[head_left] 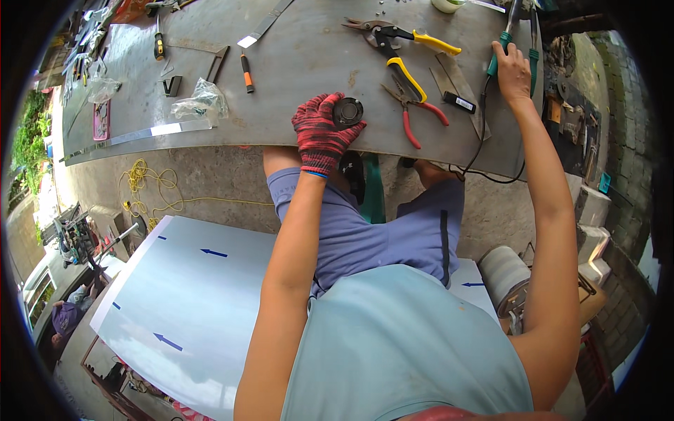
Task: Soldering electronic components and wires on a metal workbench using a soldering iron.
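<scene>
Left hand (pixel 319 133), in a red-and-black knit glove: fingers curled round a round black cap-like part (pixel 349 112), right at the front edge of the steel bench (pixel 281 77). Right hand (pixel 512 74), bare: fingers lying over the green handle of a corded iron (pixel 493 64), looks like a soldering iron. Can't make out whether they're clenched on it or just resting; the thumb is hidden.

Risks, my read:
- Knit glove slips on the smooth cap, it drops past the edge to the floor.
- Black cord (pixel 483 126) loops over the edge near my right knee; a snag there could pull the iron off.
- Can't see if the iron is hot. If it is, bare fingers sliding up toward the shaft get burned.
- Loose metal strip (pixel 263 27) may have sharp edges; a bare hand would get nicked.

Count: cap 1, corded iron 1, second green-handled tool (pixel 534 64) 1, yellow-handled snips (pixel 393 52) 1, red-handled pliers (pixel 414 112) 1, screwdrivers 2: orange-and-black (pixel 246 74), yellow-and-black (pixel 159 48).
</scene>
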{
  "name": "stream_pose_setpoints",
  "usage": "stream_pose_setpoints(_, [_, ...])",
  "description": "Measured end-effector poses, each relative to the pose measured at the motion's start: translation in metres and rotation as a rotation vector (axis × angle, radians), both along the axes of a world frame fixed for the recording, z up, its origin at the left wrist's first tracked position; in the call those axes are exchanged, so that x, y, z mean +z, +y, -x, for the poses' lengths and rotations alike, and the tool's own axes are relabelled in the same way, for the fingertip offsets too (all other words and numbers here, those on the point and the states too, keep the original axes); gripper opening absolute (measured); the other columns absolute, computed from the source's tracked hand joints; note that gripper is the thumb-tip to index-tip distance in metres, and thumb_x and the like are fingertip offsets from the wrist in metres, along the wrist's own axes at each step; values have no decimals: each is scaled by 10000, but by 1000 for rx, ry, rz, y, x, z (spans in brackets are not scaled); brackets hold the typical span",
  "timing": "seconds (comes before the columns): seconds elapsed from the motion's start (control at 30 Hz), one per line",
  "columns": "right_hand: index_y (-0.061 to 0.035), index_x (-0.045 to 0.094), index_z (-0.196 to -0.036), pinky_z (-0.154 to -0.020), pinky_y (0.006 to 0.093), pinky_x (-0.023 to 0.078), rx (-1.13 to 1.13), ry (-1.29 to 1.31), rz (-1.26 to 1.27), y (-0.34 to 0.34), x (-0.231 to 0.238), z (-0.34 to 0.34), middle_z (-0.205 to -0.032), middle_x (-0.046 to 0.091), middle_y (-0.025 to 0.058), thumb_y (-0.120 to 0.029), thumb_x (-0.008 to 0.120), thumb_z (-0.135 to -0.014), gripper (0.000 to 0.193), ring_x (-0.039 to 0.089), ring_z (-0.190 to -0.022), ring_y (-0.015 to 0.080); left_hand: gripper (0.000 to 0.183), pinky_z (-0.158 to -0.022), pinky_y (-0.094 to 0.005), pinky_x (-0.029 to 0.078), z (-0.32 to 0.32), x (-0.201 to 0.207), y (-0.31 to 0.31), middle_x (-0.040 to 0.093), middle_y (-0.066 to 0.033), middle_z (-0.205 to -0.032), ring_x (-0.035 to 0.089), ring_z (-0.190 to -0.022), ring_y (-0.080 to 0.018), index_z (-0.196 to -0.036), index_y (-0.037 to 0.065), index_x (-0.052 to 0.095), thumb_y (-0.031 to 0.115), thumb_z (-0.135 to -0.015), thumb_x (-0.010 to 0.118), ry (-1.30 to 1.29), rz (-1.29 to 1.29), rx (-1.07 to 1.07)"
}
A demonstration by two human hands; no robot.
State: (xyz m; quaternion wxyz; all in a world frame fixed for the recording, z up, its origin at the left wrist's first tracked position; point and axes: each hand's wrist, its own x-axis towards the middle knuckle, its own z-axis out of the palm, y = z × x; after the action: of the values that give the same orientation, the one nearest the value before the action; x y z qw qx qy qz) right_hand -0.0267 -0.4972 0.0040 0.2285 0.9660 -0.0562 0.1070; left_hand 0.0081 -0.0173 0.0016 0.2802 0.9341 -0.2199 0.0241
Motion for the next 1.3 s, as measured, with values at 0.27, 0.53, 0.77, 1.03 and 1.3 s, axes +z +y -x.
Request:
stream_pose_setpoints(0.27, [-214,524,-1517,-882,465,549,-164,22,-203,41,63,26,-1141,636,112,27,593,-961,609,661,-1048,311,748,-1031,-476,445,4,-16,11,691,-73,-1234,613,-1158,-320,-1263,171,660,354,-606,967,-10,213,8])
stream_pose_setpoints(0.53, [-70,727,-1115,-788,376,542,75,-286,-1022,241,199,95,-1000,669,113,-35,764,-896,225,648,-889,308,775,-1005,-475,423,29,49,11,677,-81,-1207,598,-1144,-312,-1311,166,643,314,-618,956,-138,434,-11])
stream_pose_setpoints(0.77, [-84,723,-1053,-792,408,524,372,-320,-1124,378,213,107,-1002,620,81,-86,872,-782,309,623,-902,282,751,-935,-461,420,53,110,33,659,-83,-1211,586,-1102,-305,-1356,183,653,316,-663,910,-301,513,-56])
stream_pose_setpoints(1.03, [-89,741,-1003,-749,383,491,454,-307,-1024,405,220,117,-961,620,57,-56,879,-755,285,615,-851,254,740,-954,-454,386,66,131,59,645,-50,-1192,573,-1110,-284,-1371,235,657,312,-667,871,-369,508,-37])
stream_pose_setpoints(1.3, [-125,745,-948,-740,383,468,434,-350,-970,414,227,121,-938,627,28,-60,864,-737,250,616,-831,240,756,-943,-450,376,69,137,63,650,-29,-1178,576,-1103,-269,-1360,253,666,284,-634,874,-438,514,-9])
